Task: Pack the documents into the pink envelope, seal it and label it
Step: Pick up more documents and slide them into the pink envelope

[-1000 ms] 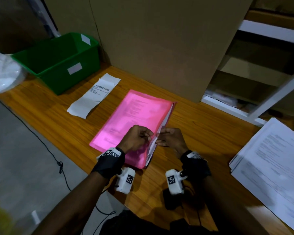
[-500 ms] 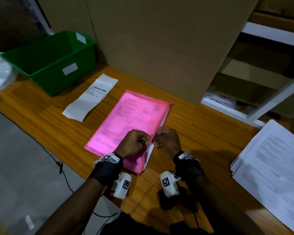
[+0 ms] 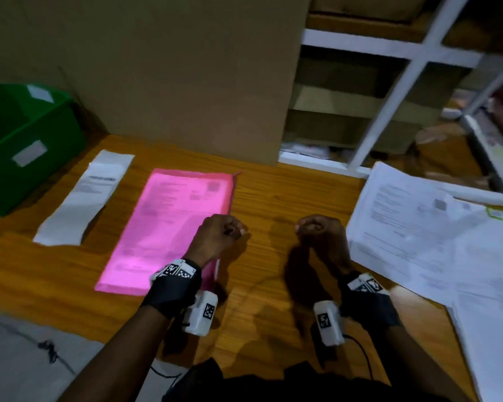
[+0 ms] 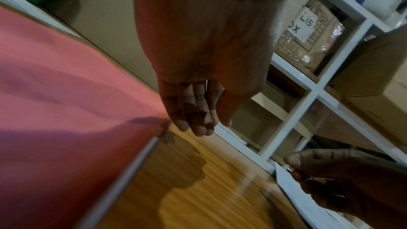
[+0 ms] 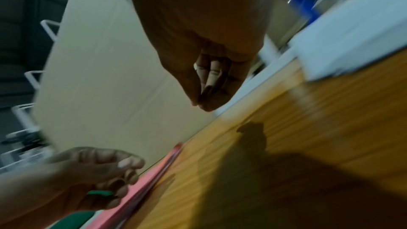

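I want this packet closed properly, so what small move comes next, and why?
Probably press the left hand down along the pink envelope's right edge to shut it. The printed pages already show through it, that edge shows loose layers, and the label lies unused beside it. The right hand hangs curled over the table; whether it pinches anything is unclear.

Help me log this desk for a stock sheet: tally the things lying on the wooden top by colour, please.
Pink: 1, the pink envelope
Green: 1, the green bin
White: 2, the label strip and the stack of documents
Total: 4
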Demonstrator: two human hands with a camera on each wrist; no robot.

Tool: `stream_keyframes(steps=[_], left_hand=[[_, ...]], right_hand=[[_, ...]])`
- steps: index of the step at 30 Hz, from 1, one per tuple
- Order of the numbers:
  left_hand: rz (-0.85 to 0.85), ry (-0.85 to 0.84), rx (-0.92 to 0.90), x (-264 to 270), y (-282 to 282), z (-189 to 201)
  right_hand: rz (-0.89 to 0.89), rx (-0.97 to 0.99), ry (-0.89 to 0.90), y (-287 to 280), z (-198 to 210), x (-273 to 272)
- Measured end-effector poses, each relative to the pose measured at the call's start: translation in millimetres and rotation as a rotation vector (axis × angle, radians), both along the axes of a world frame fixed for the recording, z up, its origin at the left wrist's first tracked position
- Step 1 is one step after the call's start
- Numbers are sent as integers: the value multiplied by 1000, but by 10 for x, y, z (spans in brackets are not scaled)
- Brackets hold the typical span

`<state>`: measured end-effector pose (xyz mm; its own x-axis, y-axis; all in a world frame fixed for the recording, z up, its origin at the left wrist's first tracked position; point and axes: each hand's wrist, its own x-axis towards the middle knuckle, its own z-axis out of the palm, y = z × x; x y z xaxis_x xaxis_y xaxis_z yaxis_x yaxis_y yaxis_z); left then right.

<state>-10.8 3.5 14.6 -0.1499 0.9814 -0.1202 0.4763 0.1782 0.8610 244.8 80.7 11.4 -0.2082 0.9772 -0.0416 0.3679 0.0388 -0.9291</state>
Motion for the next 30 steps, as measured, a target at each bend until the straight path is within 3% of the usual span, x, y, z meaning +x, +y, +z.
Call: stream_keyframes(steps=[4, 8, 12, 20, 24, 27, 30], left_hand=[[-118, -44, -26, 436, 315, 10], [-290, 19, -31, 919, 575, 49], [-384, 67, -65, 1335, 816, 44], [-401, 200, -188, 2119, 1443, 21], [-372, 352, -192, 2397, 1750, -42], [-359, 350, -186, 2555, 1923, -107], [-296, 283, -171, 2558, 2212, -512]], right_hand=[[-135, 164, -143, -75, 102, 720], [-296, 187, -153, -192, 247, 1375], [-385, 115, -344, -132, 216, 1888], [-313, 11, -562, 317, 69, 2239], [-236, -42, -587, 505, -59, 2398], [-124, -75, -627, 561, -141, 2497], [-92, -37, -638, 543, -196, 2537]])
